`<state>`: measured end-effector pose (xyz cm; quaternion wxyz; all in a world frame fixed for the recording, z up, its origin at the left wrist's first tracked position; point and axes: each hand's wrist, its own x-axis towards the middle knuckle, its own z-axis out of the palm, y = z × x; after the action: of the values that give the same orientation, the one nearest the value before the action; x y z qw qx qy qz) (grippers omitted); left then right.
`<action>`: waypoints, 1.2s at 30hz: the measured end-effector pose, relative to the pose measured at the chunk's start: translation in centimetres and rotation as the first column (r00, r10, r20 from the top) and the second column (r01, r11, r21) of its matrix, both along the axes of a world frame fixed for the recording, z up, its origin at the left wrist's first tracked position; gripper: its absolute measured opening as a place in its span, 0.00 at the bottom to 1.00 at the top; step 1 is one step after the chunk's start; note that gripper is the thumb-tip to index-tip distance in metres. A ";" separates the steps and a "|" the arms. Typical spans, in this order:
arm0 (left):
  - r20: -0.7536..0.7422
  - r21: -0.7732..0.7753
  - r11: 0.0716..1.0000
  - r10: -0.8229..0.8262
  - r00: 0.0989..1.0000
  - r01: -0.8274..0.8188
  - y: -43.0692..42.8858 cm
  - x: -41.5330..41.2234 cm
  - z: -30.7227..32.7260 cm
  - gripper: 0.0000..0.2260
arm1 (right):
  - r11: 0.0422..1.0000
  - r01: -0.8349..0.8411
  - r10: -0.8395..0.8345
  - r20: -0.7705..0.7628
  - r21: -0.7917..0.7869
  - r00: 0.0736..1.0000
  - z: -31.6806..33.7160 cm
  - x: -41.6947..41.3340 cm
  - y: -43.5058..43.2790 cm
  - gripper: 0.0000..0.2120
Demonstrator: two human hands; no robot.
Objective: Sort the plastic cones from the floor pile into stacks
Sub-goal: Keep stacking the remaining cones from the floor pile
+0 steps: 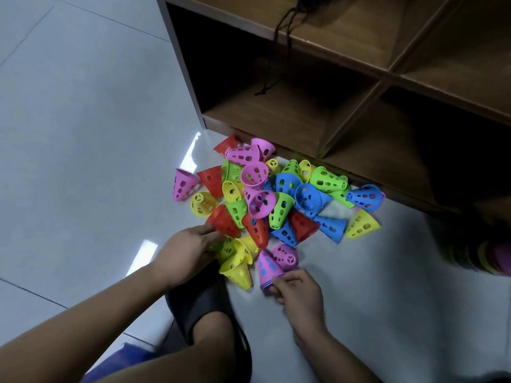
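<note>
Left hand (185,252) half-hides yellow cones (237,268); right hand (298,291) grips pink stack (268,269).

An indoor room, likely a playroom or home storage corner. A brown wooden cubby shelf (387,76) stands on a pale tiled floor (83,134), with bright toy cones (276,200) heaped before it

1. A pile of perforated plastic cones (276,194), pink, red, yellow, green and blue, lies on a pale tiled floor (83,134) beside a brown wooden shelf unit (345,87).
2. The right hand (300,293) pinches the rim of a pink cone stack (266,268) at the pile's near edge.
3. The left hand (188,251) reaches into the pile's near left side; its grip is hidden.
</note>
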<state>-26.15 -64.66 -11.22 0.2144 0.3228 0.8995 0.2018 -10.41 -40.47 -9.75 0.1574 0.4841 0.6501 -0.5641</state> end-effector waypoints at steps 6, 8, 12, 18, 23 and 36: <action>-0.106 0.054 0.992 -0.109 0.988 0.115 -1.2 0.5 0.5 0.13 | 0.999 -0.022 0.021 -0.043 -0.035 0.999 0.0 0.0 1.8 0.06; -0.123 0.067 0.992 -0.096 0.988 0.105 -1.3 0.5 0.4 0.14 | 0.998 -0.037 0.035 -0.050 -0.042 0.998 -0.4 0.3 1.9 0.07; -0.128 0.102 0.991 -0.069 0.989 0.082 -1.1 1.1 1.0 0.15 | 0.998 -0.009 0.004 -0.089 -0.059 0.996 -0.7 1.7 2.5 0.07; -0.106 0.247 0.966 0.101 0.989 -0.073 0.1 1.1 4.6 0.13 | 0.990 -0.049 0.037 -0.094 -0.132 0.995 -0.7 4.6 3.1 0.09; -0.068 0.336 0.940 0.086 0.994 -0.058 2.8 2.5 7.3 0.13 | 0.991 -0.078 0.067 -0.097 -0.111 0.993 -1.8 6.0 3.7 0.10; -0.068 0.254 0.912 -0.317 0.946 0.323 9.7 8.5 4.8 0.14 | 0.944 -0.320 0.321 -0.002 0.082 0.947 -5.8 8.4 6.2 0.16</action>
<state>-17.69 -54.98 -6.41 0.1886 0.4937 0.8025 0.2769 -1.96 -34.29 -15.59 0.2225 0.3738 0.7435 -0.5079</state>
